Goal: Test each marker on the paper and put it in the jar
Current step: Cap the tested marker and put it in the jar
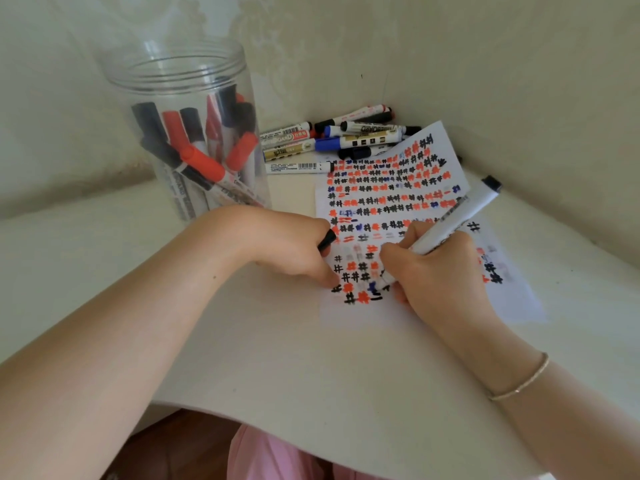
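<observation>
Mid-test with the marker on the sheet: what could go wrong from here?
1. The white marker with the black end in the right hand is writing near the marked white paper's lower edge; ink may reach the white table.
2. The left hand holds the black cap while pressing on the sheet, possibly smudging fresh marks.

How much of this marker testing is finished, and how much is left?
Done: several capped markers stand in the clear plastic jar, and the white paper sheet is mostly covered in marks. In hand: the right hand writes with a white black-ended marker; the left hand holds its black cap. Left: the pile of loose markers.
</observation>
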The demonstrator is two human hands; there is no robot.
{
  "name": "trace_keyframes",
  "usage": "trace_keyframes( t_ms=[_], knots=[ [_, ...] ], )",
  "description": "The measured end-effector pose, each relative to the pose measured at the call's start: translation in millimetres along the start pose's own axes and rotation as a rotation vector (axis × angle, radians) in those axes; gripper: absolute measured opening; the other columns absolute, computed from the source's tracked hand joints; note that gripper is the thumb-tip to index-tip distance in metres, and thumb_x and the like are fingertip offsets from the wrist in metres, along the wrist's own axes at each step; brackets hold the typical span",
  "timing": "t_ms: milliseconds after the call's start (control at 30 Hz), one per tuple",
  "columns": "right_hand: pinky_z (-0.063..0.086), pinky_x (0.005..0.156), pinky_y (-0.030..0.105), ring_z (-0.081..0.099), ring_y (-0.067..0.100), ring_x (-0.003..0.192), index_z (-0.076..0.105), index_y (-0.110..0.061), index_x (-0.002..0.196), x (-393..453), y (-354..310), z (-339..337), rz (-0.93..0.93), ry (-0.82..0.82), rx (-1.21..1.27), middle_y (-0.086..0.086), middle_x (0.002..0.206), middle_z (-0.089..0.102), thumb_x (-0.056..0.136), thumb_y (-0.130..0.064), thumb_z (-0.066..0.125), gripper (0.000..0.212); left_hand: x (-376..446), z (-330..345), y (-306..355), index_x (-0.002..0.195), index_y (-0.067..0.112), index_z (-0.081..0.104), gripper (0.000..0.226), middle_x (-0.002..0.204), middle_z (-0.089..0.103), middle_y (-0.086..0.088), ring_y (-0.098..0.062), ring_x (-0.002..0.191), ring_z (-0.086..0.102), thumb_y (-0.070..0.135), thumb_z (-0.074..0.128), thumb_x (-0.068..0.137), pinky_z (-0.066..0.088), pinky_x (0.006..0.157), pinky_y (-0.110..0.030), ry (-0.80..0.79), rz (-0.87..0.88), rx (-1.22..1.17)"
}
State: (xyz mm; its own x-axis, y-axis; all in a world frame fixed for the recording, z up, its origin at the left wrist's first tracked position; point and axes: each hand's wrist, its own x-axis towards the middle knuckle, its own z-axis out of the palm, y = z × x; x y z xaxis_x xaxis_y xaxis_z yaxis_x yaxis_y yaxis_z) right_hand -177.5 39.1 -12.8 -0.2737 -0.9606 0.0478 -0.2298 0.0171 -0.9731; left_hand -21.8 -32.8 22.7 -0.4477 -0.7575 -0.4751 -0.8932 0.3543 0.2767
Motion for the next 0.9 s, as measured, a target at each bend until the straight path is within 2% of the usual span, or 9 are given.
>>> trace_keyframes(
  t_ms=[167, 267, 367, 467, 533, 633, 667, 833, 900],
  knots=[
    [0.030, 0.035, 0.016, 0.028, 0.007, 0.033, 0.034, -0.011, 0.055, 1, 1, 1, -0.004, -0.021, -0.056, -0.005, 0.042, 0.031, 0.077, 0.004, 0.060, 0.037, -1, -2, 1, 0.078, 0.016, 0.039, 0.039, 0.071, 0.040, 0.002, -0.016, 0.062, 0.035, 0.044, 0.065, 0.085, 0.028, 0.054, -0.027, -0.004, 0.003, 0.015],
    [0.036, 0.038, 0.018, 0.038, 0.016, 0.042, 0.039, -0.008, 0.058, 1, 0, -1, -0.006, 0.012, -0.018, 0.007, 0.050, 0.039, 0.078, 0.004, 0.059, 0.030, -2, -1, 3, 0.078, 0.016, 0.038, 0.038, 0.070, 0.038, 0.002, -0.015, 0.060, 0.033, 0.042, 0.065, 0.086, 0.026, 0.052, -0.027, -0.006, 0.009, 0.022],
    [0.035, 0.045, 0.026, 0.034, 0.017, 0.049, 0.039, -0.008, 0.061, 0, 0, 2, -0.028, 0.022, -0.028, 0.008, 0.055, 0.035, 0.079, 0.003, 0.058, 0.028, -4, -1, 5, 0.077, 0.016, 0.038, 0.038, 0.070, 0.039, 0.002, -0.015, 0.060, 0.033, 0.042, 0.065, 0.086, 0.026, 0.052, -0.026, -0.004, 0.004, 0.018],
    [0.026, 0.037, 0.016, 0.023, 0.009, 0.039, 0.030, -0.012, 0.057, 2, 3, 3, -0.033, -0.001, -0.067, -0.006, 0.045, 0.027, 0.078, 0.003, 0.057, 0.038, -5, -2, 5, 0.078, 0.017, 0.039, 0.037, 0.071, 0.040, 0.003, -0.015, 0.060, 0.034, 0.042, 0.064, 0.086, 0.027, 0.052, -0.026, -0.004, -0.001, 0.018],
    [0.025, 0.036, 0.014, 0.022, 0.005, 0.036, 0.030, -0.013, 0.056, 2, 4, 1, -0.018, -0.013, -0.056, -0.007, 0.043, 0.029, 0.078, 0.004, 0.057, 0.039, -6, -2, 6, 0.079, 0.016, 0.039, 0.036, 0.071, 0.040, 0.002, -0.015, 0.061, 0.034, 0.042, 0.064, 0.087, 0.028, 0.052, -0.026, -0.008, 0.000, 0.015],
    [0.038, 0.037, 0.016, 0.041, 0.009, 0.034, 0.048, -0.004, 0.063, 5, 1, -4, 0.023, 0.001, 0.106, 0.017, 0.052, 0.048, 0.082, 0.000, 0.063, 0.025, -7, -1, 7, 0.081, 0.015, 0.040, 0.035, 0.070, 0.039, 0.001, -0.016, 0.061, 0.034, 0.040, 0.063, 0.088, 0.027, 0.052, -0.026, -0.010, 0.021, 0.004],
    [0.041, 0.039, 0.018, 0.046, 0.011, 0.036, 0.052, -0.002, 0.069, 7, -1, -6, 0.032, -0.001, 0.174, 0.019, 0.054, 0.053, 0.084, -0.005, 0.067, 0.021, -8, -1, 7, 0.081, 0.015, 0.040, 0.034, 0.070, 0.039, 0.002, -0.015, 0.061, 0.034, 0.039, 0.063, 0.088, 0.027, 0.052, -0.025, -0.005, 0.032, -0.009],
    [0.054, 0.057, 0.025, 0.060, 0.016, 0.054, 0.061, -0.001, 0.079, 17, -24, -12, 0.053, -0.179, 0.530, 0.005, 0.064, 0.063, 0.071, -0.016, 0.072, 0.020, -18, -4, 1, 0.080, 0.020, 0.042, 0.022, 0.071, 0.043, 0.007, -0.009, 0.060, 0.038, 0.032, 0.053, 0.095, 0.031, 0.050, -0.015, 0.124, 0.103, -0.189],
    [0.053, 0.055, 0.026, 0.059, 0.018, 0.054, 0.061, -0.001, 0.078, 19, -37, -13, 0.042, -0.235, 0.626, 0.007, 0.065, 0.063, 0.082, -0.014, 0.064, 0.014, -25, -4, 2, 0.084, 0.018, 0.044, 0.016, 0.068, 0.044, 0.008, -0.006, 0.059, 0.039, 0.025, 0.050, 0.097, 0.034, 0.056, -0.015, 0.118, 0.154, -0.369]
  ],
)
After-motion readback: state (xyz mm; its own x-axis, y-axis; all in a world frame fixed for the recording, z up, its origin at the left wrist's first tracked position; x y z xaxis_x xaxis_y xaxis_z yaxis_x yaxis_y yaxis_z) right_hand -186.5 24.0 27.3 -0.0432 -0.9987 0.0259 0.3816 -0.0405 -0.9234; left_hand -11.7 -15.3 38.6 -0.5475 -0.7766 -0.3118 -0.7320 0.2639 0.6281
